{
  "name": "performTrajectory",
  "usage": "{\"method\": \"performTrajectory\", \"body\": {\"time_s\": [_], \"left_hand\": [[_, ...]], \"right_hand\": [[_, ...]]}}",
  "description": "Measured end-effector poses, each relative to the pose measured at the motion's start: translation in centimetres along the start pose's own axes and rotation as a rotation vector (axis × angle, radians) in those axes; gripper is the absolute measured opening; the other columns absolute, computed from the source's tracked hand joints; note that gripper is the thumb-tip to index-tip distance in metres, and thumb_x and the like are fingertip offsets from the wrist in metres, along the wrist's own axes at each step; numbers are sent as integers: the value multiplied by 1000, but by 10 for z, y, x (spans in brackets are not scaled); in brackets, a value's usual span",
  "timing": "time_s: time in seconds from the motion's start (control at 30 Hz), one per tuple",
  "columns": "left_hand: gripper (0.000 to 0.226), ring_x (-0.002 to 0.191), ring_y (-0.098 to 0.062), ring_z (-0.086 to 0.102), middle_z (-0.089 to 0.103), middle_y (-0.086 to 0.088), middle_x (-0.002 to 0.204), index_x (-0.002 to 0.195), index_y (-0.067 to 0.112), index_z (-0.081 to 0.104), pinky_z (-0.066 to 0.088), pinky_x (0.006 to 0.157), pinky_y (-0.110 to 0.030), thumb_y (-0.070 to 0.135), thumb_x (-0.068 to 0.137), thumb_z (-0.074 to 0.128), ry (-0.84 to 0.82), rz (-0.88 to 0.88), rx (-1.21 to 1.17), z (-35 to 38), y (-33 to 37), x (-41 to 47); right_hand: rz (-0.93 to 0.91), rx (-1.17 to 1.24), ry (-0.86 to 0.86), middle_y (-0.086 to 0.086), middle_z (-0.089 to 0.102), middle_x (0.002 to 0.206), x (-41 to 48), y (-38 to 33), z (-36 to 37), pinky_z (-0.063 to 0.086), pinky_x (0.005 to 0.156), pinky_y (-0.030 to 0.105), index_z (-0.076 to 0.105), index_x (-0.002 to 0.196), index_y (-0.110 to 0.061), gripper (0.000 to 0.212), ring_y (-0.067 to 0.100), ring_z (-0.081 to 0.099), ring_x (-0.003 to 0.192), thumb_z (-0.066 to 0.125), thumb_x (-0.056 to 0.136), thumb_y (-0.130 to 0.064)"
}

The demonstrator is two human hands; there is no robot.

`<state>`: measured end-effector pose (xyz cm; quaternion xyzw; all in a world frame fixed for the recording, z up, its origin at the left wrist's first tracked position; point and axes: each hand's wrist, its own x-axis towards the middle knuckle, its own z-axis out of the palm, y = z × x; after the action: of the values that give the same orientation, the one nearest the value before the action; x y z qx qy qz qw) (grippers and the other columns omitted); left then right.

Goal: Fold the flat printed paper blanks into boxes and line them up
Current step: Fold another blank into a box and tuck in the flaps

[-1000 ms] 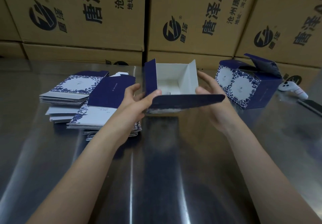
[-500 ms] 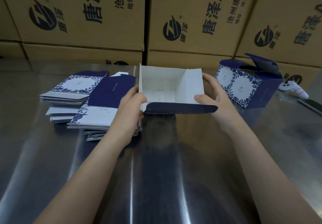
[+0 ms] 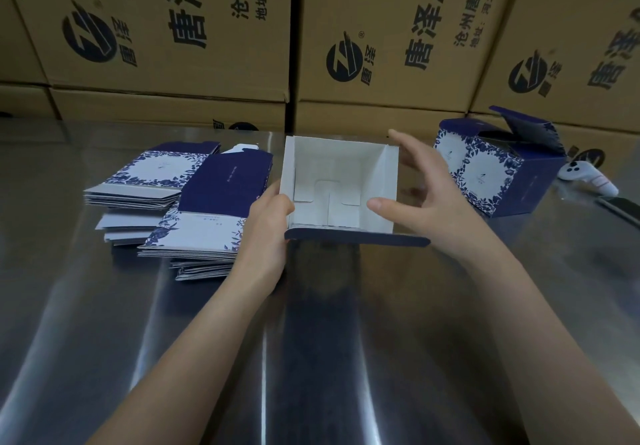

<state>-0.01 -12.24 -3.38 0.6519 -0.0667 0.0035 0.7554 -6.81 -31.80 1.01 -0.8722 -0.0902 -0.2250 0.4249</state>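
My left hand (image 3: 266, 226) pinches the left wall of the half-formed box (image 3: 339, 174), thumb over the rim. The box stands on the glossy steel table (image 3: 311, 340), between the slumped stack of flat blanks (image 3: 194, 202) and the finished box (image 3: 498, 174). It is thin card, matte white inside, square-mouthed, with interlocked tabs on the floor and a navy flap jutting toward me. My right hand (image 3: 429, 202) is spread around the right wall. Half a second ago it clasped that wall; now the fingers have opened, and the mouth faces up more squarely.
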Motion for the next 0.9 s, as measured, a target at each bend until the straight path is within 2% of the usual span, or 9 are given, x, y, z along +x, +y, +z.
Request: {"method": "performTrajectory", "body": {"time_s": [0.07, 0.17, 0.33, 0.43, 0.5, 0.57, 0.73, 0.83, 0.9], "left_hand": [[18, 70, -16, 52, 60, 7, 67, 65, 21, 57, 36, 57, -25, 15, 69, 40, -23, 38, 11, 0, 1, -3], [43, 64, 0, 61, 66, 20, 64, 71, 30, 66, 42, 51, -12, 3, 84, 35, -53, 101, 30, 2, -2, -5], [36, 63, 1, 59, 67, 19, 68, 94, 22, 67, 43, 55, -20, 13, 79, 36, -85, 126, 49, 5, -3, -9], [43, 58, -3, 48, 58, 17, 60, 116, 5, 59, 34, 61, -31, 15, 80, 36, -60, 159, 145, 6, -5, -11], [41, 55, -6, 39, 49, 13, 53, 110, -3, 51, 28, 61, -31, 17, 78, 35, -55, 220, 193, 8, -6, -16], [42, 49, -4, 35, 43, 13, 48, 104, -10, 40, 26, 52, -23, 19, 74, 33, -60, 294, 229, 9, -4, -23], [57, 66, -12, 54, 62, 4, 71, 131, 7, 57, 41, 59, -28, 25, 82, 33, -134, 384, 251, 11, -1, -32], [43, 55, -3, 45, 47, 8, 57, 106, -10, 50, 33, 50, -22, 20, 80, 34, -74, 360, 177, 11, -2, -31], [29, 52, -5, 38, 42, 12, 49, 88, -2, 48, 30, 53, -29, 21, 76, 35, -18, 300, 99, 9, -4, -29]], "right_hand": [[-144, -89, 156, -1, 44, 139, 2, -15, -3, 38, 111, 43, 53, 136, -24, 55, 10, 41, 132, 73, 86, -14], [-471, -162, 286, 5, 67, 98, 8, -46, -11, 52, 85, 38, 72, 99, -7, 26, 17, 63, 96, 56, 85, 8], [-275, -569, -383, -23, 63, 78, 32, -97, 5, 46, 76, 17, 77, 97, -22, 31, 1, 59, 80, 52, 87, -6], [-70, -926, -716, -4, 70, 100, 52, -89, 33, 51, 84, 25, 71, 107, -13, 26, 16, 62, 92, 49, 93, -11], [41, -1092, -873, 7, 61, 81, 62, -77, 46, 54, 59, 18, 61, 87, -6, 17, 25, 60, 73, 47, 95, -13], [144, -1216, -964, 4, 49, 72, 66, -66, 58, 39, 34, 14, 56, 90, -6, 16, 18, 48, 59, 46, 97, -17], [318, -1220, -1087, 17, 57, 128, 67, -30, 85, 45, 99, 39, 56, 126, 0, 35, 31, 55, 117, 34, 102, -14], [386, -1040, -972, 19, 57, 127, 64, -19, 87, 43, 94, 34, 58, 121, 1, 33, 31, 56, 116, 32, 103, -10], [354, -934, -851, 18, 56, 131, 63, -10, 85, 41, 93, 30, 56, 125, 1, 37, 31, 54, 117, 30, 104, -16]]}}
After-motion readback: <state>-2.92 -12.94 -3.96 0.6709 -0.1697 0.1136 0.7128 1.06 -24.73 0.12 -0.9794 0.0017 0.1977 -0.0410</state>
